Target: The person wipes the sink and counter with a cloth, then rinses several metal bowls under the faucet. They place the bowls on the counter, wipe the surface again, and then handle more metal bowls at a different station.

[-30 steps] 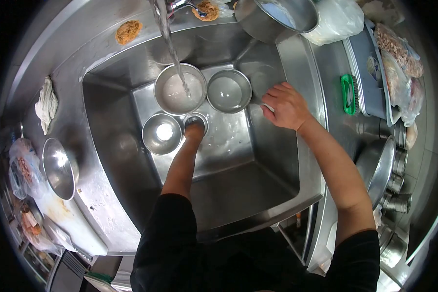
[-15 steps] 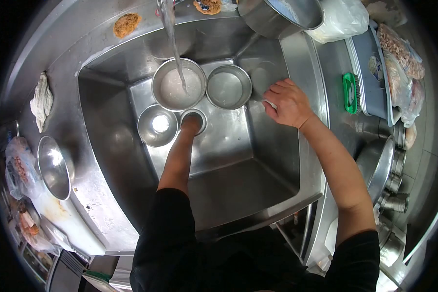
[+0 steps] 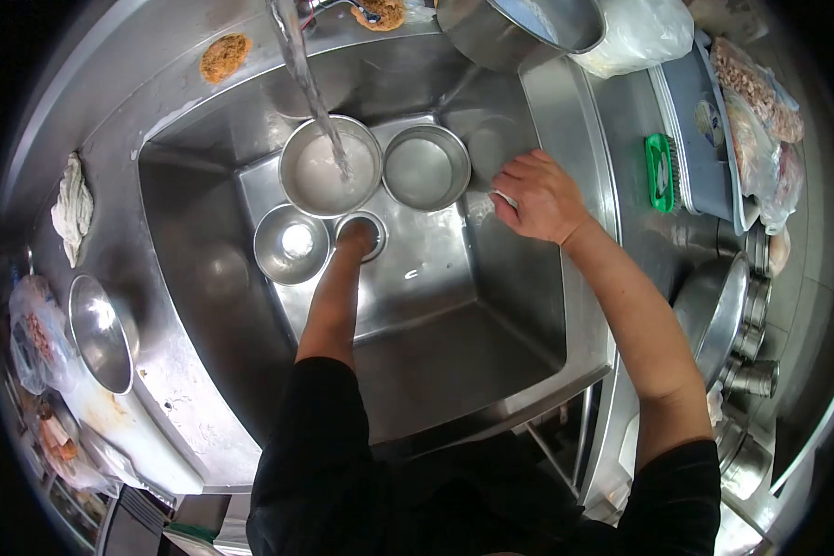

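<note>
My left hand reaches down into a round metal-rimmed opening in the sink floor, which looks like the drain; its fingers are hidden inside. Over the sink's right wall, my right hand is closed with fingers curled, and a small shiny bit shows by the thumb. Around the left hand stand a large round steel pot with cloudy water, a second steel pot holding water, and a steel bowl. A water stream pours into the larger pot.
The steel sink has a raised rim. On the right ledge lie a green brush and a grey tub beside bagged food. A large pot stands at the back; a cloth and bowl sit left.
The view has shifted slightly, moving the sink and its pots a little left and down in the picture. Both hands keep nearly the same places over the sink.
</note>
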Demonstrator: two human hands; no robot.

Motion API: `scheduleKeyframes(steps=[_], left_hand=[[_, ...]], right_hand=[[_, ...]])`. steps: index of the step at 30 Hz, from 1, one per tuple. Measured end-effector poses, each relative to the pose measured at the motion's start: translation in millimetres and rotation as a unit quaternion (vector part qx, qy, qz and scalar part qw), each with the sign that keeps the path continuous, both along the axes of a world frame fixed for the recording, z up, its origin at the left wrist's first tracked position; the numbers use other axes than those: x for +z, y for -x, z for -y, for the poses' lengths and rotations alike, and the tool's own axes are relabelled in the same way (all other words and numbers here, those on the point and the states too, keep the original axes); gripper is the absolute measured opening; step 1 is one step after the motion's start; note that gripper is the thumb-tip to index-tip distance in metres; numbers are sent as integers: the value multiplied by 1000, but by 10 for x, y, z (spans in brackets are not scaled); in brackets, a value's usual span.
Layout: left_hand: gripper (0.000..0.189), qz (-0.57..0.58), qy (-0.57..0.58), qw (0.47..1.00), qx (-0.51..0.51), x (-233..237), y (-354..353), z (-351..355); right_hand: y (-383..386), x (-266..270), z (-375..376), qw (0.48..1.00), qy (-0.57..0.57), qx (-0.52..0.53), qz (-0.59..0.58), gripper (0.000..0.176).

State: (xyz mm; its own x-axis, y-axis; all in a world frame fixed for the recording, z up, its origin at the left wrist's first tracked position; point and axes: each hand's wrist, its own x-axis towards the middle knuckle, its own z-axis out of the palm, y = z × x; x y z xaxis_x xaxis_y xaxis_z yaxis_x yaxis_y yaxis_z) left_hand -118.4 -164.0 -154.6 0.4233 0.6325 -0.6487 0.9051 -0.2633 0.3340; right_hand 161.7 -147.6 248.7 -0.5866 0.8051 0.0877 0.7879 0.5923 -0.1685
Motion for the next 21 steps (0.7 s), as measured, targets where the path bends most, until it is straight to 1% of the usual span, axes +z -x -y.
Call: scheduleKeyframes(steps=[2,3,4,6,7,8,9,11,14,16,18,19,20,21], left_hand=[[26,36,-32,999,-19,165,-3,20],[26,38,-37,998,39,102,-12,51],[26,36,-37,998,40,-2,8,95],[27,55,-74,996,8,-159,61,172],[27,29,0,998,60,-42,21,147],[27,28,0,998,61,81,1,143],[27,11,-10,999,39,123,-3,146],[26,-11,-15,1000,3,201,-40,155],[25,-25,-20,999,-2,564,-113,118],[25,-19,-29,999,-16,570,-100,131],[26,-13,-12,1000,-13,541,-96,105],[26,-25,-5,999,-35,505,-98,74],[26,-25,-5,999,-35,474,-95,76],[26,-26,-7,1000,-2,464,-89,74]], right_hand=[[-8,-24,-1,1000,-9,1,-4,12],[-6,-31,-5,1000,-18,3,-8,12],[-1,-32,-7,1000,-18,3,-10,12],[3,-28,-6,1000,-18,2,-7,12],[2,-17,-1,1000,-18,3,-7,12],[-1,-4,2,1000,-4,-1,10,10],[2,1,5,1000,11,-5,26,8],[6,-3,5,1000,5,-4,24,8],[2,-8,-1,1000,10,-2,23,9],[7,-19,3,1000,20,-3,24,9],[15,-25,-3,1000,-16,2,8,9],[16,-24,-8,1000,-16,3,8,9],[16,-23,-10,1000,-16,5,3,9],[18,-22,-12,1000,-17,7,-1,9]])
